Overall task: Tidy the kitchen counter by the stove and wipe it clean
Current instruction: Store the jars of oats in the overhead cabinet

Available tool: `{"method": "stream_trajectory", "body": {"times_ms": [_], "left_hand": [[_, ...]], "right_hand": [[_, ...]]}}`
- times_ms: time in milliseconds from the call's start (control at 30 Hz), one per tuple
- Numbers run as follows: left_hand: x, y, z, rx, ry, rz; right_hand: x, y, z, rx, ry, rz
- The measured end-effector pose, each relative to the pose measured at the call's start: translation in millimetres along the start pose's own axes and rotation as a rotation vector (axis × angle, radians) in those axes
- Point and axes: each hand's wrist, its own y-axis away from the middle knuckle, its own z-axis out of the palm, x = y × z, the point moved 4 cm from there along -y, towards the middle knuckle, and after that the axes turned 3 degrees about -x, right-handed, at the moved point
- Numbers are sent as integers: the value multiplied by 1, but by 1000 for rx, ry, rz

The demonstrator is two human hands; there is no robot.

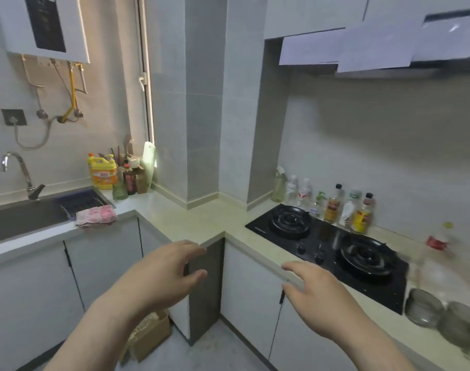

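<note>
The left hand [169,271] and right hand [316,293] hold nothing, fingers loose and spread. The pale beige counter [201,220] by the black glass stove [327,245] looks not wiped yet. Next, I think, grab the crumpled pink cloth [96,215] lying by the metal sink [22,218].

1. The yellow detergent jug [102,173] by the sink has an orange label with a white patch holding two Chinese characters, which look like "立白".
2. The dark front panel of the water heater [44,22] shows faint marks, too dim to read.
3. The bottles [333,206] behind the stove [325,238] carry red, yellow and white labels, but their print is too blurred to read.
4. A small pale mark at the stove's front left corner is illegible.
</note>
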Motion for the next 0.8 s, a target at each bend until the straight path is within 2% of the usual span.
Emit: {"method": "stream_trajectory", "body": {"times_ms": [333, 600, 800], "left_hand": [[165, -30, 40, -57, 29, 291], [280, -35, 77, -117, 68, 360], [336, -40, 103, -141, 63, 409]], "right_hand": [[132, 102, -74, 181, -39, 252], [237, 166, -116, 244, -98, 351], [292, 196, -128, 277, -108, 410]]}}
